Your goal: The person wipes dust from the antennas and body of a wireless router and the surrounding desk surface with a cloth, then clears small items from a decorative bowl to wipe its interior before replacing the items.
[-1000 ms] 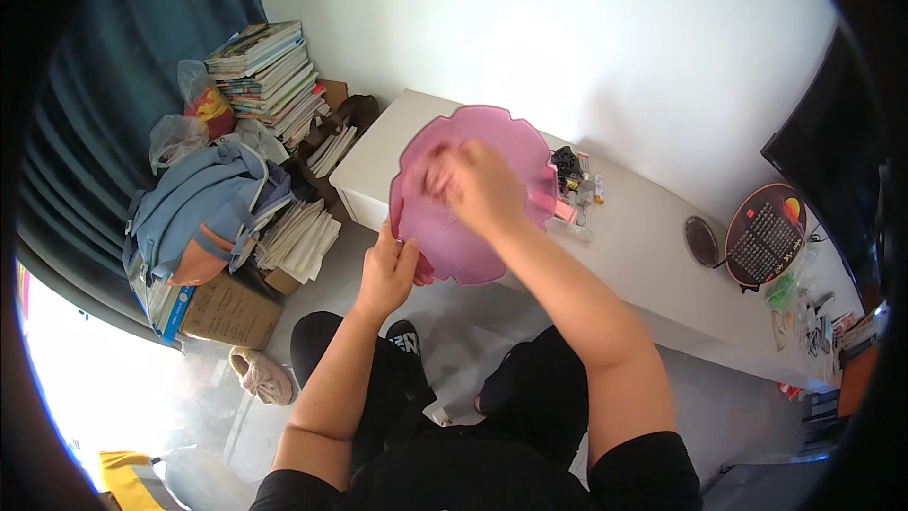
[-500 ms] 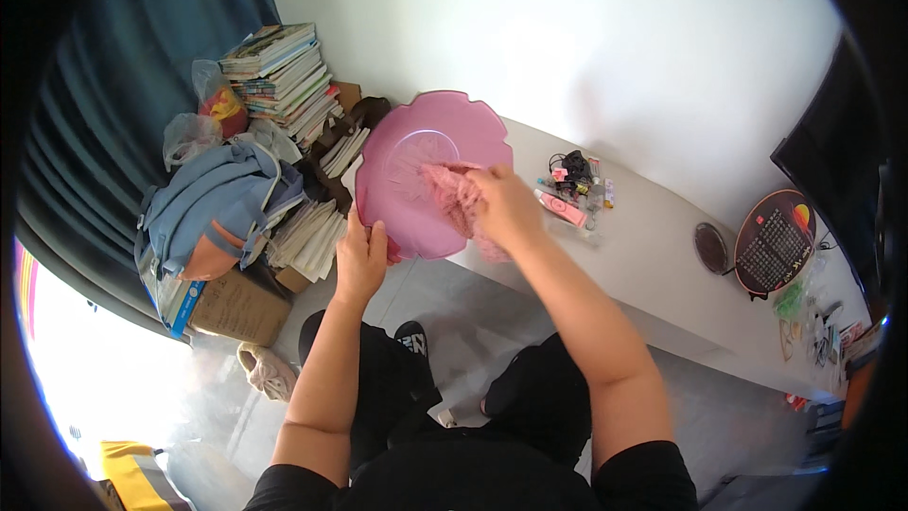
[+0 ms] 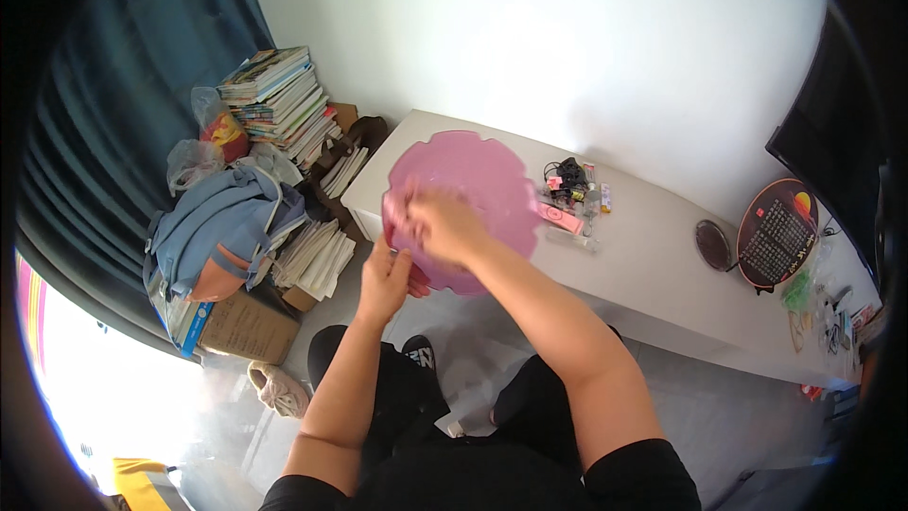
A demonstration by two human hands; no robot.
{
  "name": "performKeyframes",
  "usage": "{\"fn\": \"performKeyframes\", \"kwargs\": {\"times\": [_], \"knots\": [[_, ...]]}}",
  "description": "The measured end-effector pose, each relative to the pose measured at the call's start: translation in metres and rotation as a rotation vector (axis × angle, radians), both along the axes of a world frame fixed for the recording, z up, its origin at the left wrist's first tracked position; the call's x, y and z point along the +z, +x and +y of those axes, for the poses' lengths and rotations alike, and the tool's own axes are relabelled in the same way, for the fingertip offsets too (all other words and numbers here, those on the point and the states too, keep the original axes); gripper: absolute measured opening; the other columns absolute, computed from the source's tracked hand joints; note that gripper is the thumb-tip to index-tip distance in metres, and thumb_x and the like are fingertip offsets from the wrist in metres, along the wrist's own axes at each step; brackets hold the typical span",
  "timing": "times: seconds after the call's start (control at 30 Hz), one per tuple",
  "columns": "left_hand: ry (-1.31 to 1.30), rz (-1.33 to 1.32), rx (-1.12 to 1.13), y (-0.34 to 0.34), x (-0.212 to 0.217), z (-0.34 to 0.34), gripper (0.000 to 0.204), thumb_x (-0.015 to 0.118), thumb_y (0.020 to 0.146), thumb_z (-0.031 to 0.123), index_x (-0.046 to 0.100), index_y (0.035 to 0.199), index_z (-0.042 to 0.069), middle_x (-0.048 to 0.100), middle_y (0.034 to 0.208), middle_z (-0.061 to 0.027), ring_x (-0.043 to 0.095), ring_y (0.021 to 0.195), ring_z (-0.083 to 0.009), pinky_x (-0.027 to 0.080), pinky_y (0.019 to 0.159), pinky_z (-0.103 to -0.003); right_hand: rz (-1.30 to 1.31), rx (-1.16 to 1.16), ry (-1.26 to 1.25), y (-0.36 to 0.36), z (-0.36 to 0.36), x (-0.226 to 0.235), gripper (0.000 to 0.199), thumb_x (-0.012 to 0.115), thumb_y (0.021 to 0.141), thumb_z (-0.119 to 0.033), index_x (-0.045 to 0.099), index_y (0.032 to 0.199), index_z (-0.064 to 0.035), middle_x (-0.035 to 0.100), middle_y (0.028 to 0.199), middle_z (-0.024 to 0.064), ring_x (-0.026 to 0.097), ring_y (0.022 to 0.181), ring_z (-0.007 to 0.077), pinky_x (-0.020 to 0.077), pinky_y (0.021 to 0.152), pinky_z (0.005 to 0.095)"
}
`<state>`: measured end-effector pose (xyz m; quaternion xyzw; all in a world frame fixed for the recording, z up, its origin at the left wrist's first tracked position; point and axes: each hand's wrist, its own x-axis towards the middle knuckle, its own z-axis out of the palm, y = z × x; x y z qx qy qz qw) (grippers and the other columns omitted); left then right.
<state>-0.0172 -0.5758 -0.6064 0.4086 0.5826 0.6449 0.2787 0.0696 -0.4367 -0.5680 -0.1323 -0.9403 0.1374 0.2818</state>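
Note:
A round pink translucent plastic tray (image 3: 478,170) with a scalloped rim is held up over the near edge of the white cabinet top. My left hand (image 3: 386,280) grips its lower left rim, thumb on the inner face and fingers behind. Over the left part of the inner face, my right hand (image 3: 443,227) is smeared by motion. Bunched in it is a pink cloth (image 3: 397,212), pressed against the tray near the left rim; most of the cloth is hidden by the hand.
On the long white cabinet (image 3: 653,255) lie a pink tube (image 3: 562,218), black cables (image 3: 567,173), an oval dark object (image 3: 712,245) and a round fan (image 3: 777,235). At left stand stacked books (image 3: 274,85), a blue backpack (image 3: 213,218) and a cardboard box (image 3: 248,324). A shoe (image 3: 278,390) lies on the floor.
My right hand has swept the cloth leftward across the tray to its left rim. The tray and my left hand have shifted right and lower in view, and the view itself has shifted slightly.

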Motion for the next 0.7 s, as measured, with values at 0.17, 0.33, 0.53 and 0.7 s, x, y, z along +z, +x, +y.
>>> {"fn": "performKeyframes", "kwargs": {"times": [0.17, 0.33, 0.53, 0.7], "knots": [[0.001, -0.019, 0.165, -0.027, -0.003, 0.001, 0.05, 0.038, 0.093, 0.008, 0.025, 0.141, 0.006, 0.06, 0.069, -0.0104, 0.058, 0.047, -0.0171, 0.049, 0.043, -0.026, -0.73, -0.08, -0.175, 0.069, -0.018, 0.044, 0.013, 0.057, 0.078, -0.013, 0.063, 0.088, -0.0103, 0.065, 0.088, 0.0116, 0.064, 0.084, 0.0312, 0.0484, 0.072, 0.04], [-0.039, -0.351, 0.213, -0.021, 0.0, 0.037, 0.041, 0.038, 0.092, 0.01, 0.029, 0.132, 0.003, 0.06, 0.07, -0.0128, 0.059, 0.05, -0.0201, 0.05, 0.045, -0.028, -0.495, -0.733, -0.369, 0.169, 0.023, 0.09, 0.031, 0.059, 0.074, -0.008, 0.066, 0.104, -0.0152, 0.062, 0.107, 0.0122, 0.059, 0.1, 0.0291, 0.0484, 0.081, 0.0387], [-0.082, -0.484, 0.143, -0.001, -0.016, 0.101, 0.025, 0.037, 0.09, 0.01, 0.036, 0.111, -0.003, 0.059, 0.072, -0.0182, 0.06, 0.053, -0.0242, 0.05, 0.046, -0.031, -0.446, -1.199, -0.003, 0.265, 0.103, 0.015, 0.034, 0.062, 0.068, -0.006, 0.064, 0.102, -0.0134, 0.06, 0.097, 0.0135, 0.06, 0.092, 0.0332, 0.0487, 0.079, 0.0425], [-0.155, -0.508, 0.18, 0.008, -0.022, 0.119, 0.026, 0.039, 0.089, 0.011, 0.037, 0.111, -0.003, 0.058, 0.071, -0.0173, 0.059, 0.052, -0.0238, 0.049, 0.045, -0.032, -0.415, -0.94, 0.122, 0.241, 0.109, 0.003, 0.028, 0.071, 0.066, -0.017, 0.065, 0.093, -0.0115, 0.059, 0.099, 0.0129, 0.057, 0.093, 0.0315, 0.0469, 0.079, 0.0434]]}}
